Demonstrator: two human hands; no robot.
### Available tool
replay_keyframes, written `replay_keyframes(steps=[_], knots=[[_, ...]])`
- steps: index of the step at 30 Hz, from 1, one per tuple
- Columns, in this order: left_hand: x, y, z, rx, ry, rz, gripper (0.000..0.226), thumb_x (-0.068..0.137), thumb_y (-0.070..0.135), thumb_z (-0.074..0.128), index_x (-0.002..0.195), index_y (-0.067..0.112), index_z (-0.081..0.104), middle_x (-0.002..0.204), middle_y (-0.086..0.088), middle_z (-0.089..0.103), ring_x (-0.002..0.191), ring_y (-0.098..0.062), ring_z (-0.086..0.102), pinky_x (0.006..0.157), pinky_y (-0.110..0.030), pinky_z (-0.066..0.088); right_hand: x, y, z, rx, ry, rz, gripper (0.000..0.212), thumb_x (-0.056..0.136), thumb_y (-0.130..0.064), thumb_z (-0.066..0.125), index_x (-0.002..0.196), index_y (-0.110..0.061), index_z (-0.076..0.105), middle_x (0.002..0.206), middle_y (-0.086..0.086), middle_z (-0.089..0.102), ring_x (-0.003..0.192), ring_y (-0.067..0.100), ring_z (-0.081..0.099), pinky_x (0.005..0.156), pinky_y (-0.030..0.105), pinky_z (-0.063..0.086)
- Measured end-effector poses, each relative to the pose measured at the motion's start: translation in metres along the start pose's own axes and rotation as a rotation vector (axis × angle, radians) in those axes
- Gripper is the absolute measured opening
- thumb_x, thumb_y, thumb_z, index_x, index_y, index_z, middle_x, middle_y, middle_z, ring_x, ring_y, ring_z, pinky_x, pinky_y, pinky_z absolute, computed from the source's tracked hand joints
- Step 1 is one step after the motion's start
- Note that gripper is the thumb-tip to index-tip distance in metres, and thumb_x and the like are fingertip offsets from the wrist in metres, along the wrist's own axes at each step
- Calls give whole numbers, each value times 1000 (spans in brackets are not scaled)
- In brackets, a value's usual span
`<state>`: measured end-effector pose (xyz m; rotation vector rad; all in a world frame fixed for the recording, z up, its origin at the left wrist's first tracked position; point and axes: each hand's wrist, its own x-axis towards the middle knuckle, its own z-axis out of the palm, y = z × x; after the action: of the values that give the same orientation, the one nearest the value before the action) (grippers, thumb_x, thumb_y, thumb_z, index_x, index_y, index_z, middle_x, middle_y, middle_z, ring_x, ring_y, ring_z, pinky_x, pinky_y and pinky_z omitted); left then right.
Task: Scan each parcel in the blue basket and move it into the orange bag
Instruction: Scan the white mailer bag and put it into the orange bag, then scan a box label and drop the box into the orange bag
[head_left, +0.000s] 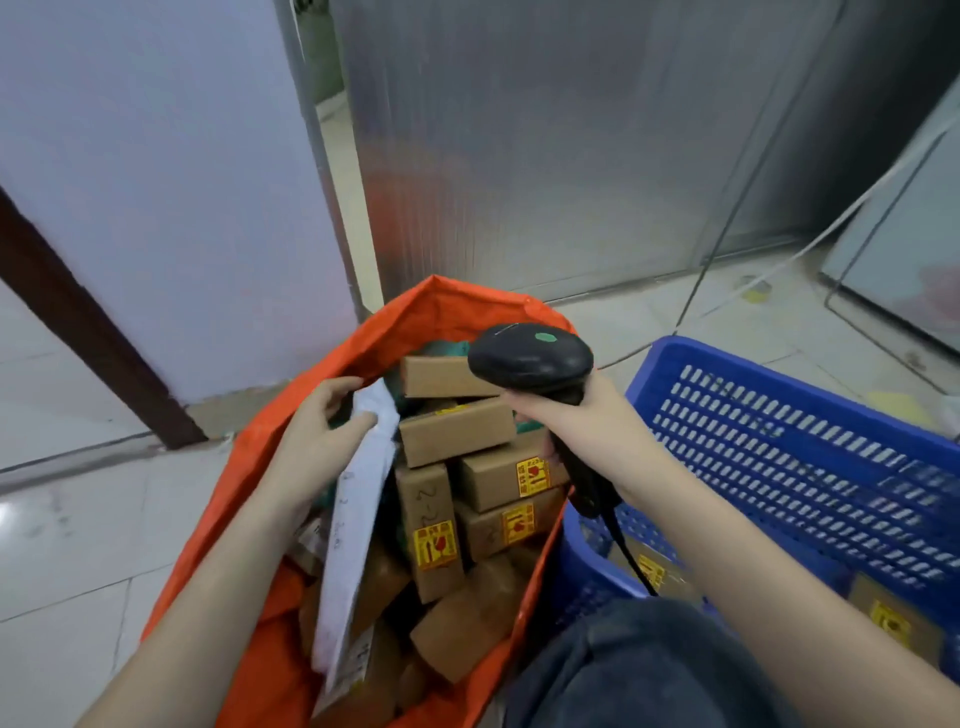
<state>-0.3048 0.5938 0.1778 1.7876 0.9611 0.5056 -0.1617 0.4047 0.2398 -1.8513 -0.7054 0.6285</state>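
Over the orange bag (332, 374), the left hand (317, 431) grips a flat white parcel (358, 514) standing among brown boxes (457, 431). At three o'clock, the right hand (576, 415) clasps a black scanner (530, 358); the blue basket (789, 447) sits beyond, holding more boxes.

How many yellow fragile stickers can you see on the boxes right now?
5 visible: three on boxes in the orange bag, at and; two in the blue basket, at and. More may be hidden.
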Motion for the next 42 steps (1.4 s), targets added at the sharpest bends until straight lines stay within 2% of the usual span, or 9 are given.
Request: replay_keyframes(steps=[2,7,17,21,27,32,35,38,42], knots=[[1,25,7,-14,-9,76,42,91,13,59,132,20,52,135,4,52,127,-9,45,103,-25,33,-3,-2,-13,21,45,15,11,85,-32,68,85,-22,65,60,9,66,47,11,57,53,23,50],[-11,87,61,-11,-100,246,38,92,26,59,129,33,52,130,15,50,124,-5,43,103,-27,34,-23,1,-72,77,201,56,20,86,-23,68,80,-3,67,44,-2,57,44,14,53,50,23,46],[-74,178,247,-54,-495,312,28,91,16,59,119,20,57,119,6,58,113,-7,51,94,-20,36,-117,58,-234,121,584,93,21,86,-27,69,75,-10,61,60,2,62,43,17,51,50,28,44],[-101,190,313,-21,-626,298,27,93,19,57,120,19,56,118,7,57,111,-7,52,92,-20,36,-155,104,-283,168,706,191,18,86,-24,69,78,-9,63,65,7,62,54,20,53,62,36,46],[-130,162,422,145,-842,228,31,94,20,54,125,14,52,119,2,54,110,-13,50,90,-24,37,-183,190,-320,146,770,364,19,87,-23,68,85,-4,65,67,13,62,56,18,56,59,30,44],[-136,97,503,331,-966,94,40,95,20,55,132,5,46,127,-6,52,111,-16,48,96,-25,36,-184,263,-339,124,743,472,8,91,-14,63,88,-6,62,66,6,58,41,-4,53,41,6,37],[-136,58,541,391,-1002,21,49,94,21,56,137,3,41,138,-10,49,124,-20,48,100,-27,35,-175,309,-351,120,721,552,14,90,-13,62,95,0,65,66,9,64,59,9,62,55,11,46],[-134,28,575,455,-1047,-27,57,95,27,55,144,6,34,147,-7,42,133,-21,43,103,-29,34,-163,363,-355,134,711,630,13,86,-14,63,97,-7,66,82,11,72,82,23,69,83,37,52],[-131,-6,619,488,-1091,-76,63,96,30,52,148,5,27,152,-9,36,137,-22,37,106,-29,32,-145,422,-347,175,655,764,4,87,-17,62,90,-15,60,78,6,62,78,21,60,67,29,44]])
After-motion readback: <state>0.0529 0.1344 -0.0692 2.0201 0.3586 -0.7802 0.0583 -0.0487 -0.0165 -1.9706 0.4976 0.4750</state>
